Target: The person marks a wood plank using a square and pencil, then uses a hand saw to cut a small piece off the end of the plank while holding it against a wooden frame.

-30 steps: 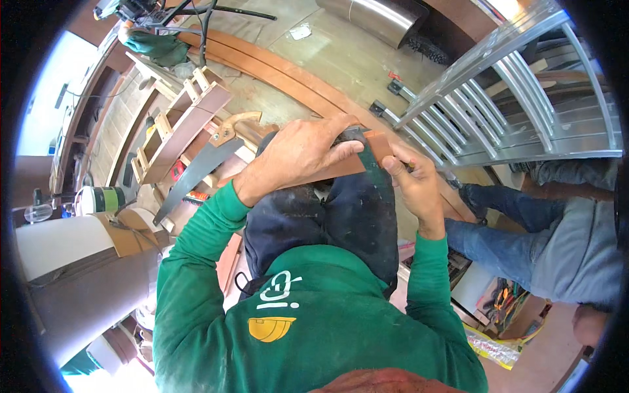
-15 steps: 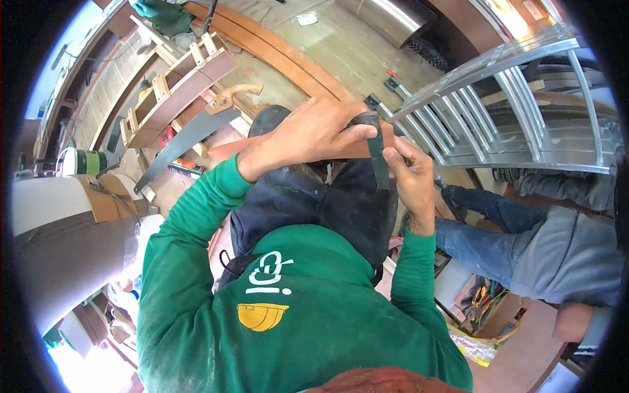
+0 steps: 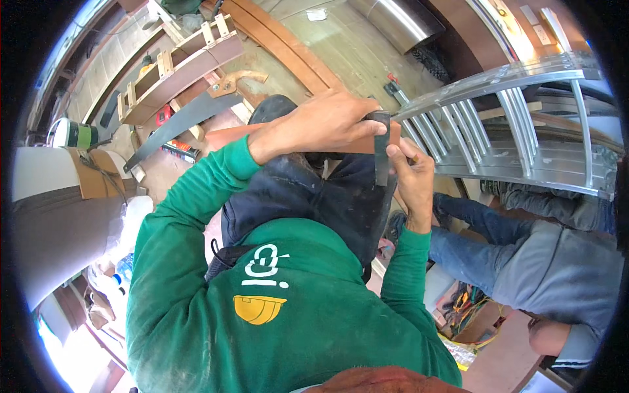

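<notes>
A reddish-brown wooden board (image 3: 350,145) lies across my dark-trousered legs. My left hand (image 3: 321,122) is closed over the board near its right end and grips a dark try square (image 3: 382,154). The square's blade crosses the board and hangs past its near edge. My right hand (image 3: 413,173) is just right of the blade, with thumb and fingers pinched around what looks like a short pencil (image 3: 412,160). Its tip is hidden. The right thumb is close to the blade's edge; I cannot tell whether they touch.
A handsaw (image 3: 187,121) lies at left beside a wooden frame (image 3: 180,72). An aluminium ladder (image 3: 517,124) lies at right, near another person in jeans (image 3: 465,255). Long planks (image 3: 282,42) stretch ahead; a white-and-green bucket (image 3: 75,134) stands far left.
The whole view has shifted slightly. The right thumb and blade stay close together, and both hands keep their grips. The other person's arm at right has moved a little.
</notes>
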A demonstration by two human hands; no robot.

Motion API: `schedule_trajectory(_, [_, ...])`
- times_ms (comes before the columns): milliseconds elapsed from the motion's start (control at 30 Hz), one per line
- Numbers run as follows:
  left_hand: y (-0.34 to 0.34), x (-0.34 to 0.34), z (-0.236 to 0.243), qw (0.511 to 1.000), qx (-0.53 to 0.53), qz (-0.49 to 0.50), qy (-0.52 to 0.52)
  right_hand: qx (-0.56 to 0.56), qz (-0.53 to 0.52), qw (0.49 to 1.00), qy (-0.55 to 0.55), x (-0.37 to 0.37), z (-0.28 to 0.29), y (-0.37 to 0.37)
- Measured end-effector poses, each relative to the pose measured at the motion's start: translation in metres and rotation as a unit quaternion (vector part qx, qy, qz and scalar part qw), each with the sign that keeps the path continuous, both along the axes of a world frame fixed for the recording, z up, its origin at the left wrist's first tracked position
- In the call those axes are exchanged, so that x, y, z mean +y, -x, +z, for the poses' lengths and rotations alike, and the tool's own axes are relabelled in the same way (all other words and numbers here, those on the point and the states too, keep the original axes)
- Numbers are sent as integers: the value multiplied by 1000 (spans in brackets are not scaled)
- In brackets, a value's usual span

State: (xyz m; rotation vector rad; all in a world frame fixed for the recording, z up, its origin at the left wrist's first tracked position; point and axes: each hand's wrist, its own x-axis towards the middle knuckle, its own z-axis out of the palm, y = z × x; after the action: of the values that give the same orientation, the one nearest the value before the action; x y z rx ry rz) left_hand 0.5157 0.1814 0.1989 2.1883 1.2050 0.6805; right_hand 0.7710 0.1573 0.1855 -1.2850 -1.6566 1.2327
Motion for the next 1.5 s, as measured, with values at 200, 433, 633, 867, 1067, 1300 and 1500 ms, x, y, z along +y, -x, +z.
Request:
schedule_trajectory(200, [0,3,-7,1000,-5,-4,-1,-5,7,1000,15,3,-2,-3])
schedule_trajectory(433, [-2,4,-12,1000,-25,-1,-15,0,-2,1000,28,4,-3,-2])
schedule_trajectory(633, [-5,6,-15,1000,-22,2,-2,7,-4,999,38,6,-7,-7])
schedule_trajectory(867, [-5,6,-16,1000,-27,0,-7,11,-7,999,48,7,-11,-6])
schedule_trajectory(1067, [-11,14,-21,999,-27,19,2,-12,-22,998,58,14,-16,-6])
schedule_trajectory(1300, [-14,22,-20,999,-10,29,44,-4,-36,998,53,23,-35,-14])
schedule_trajectory(1500, [-11,22,-18,998,-6,40,44,-81,-140,977,-138,12,-12,-24])
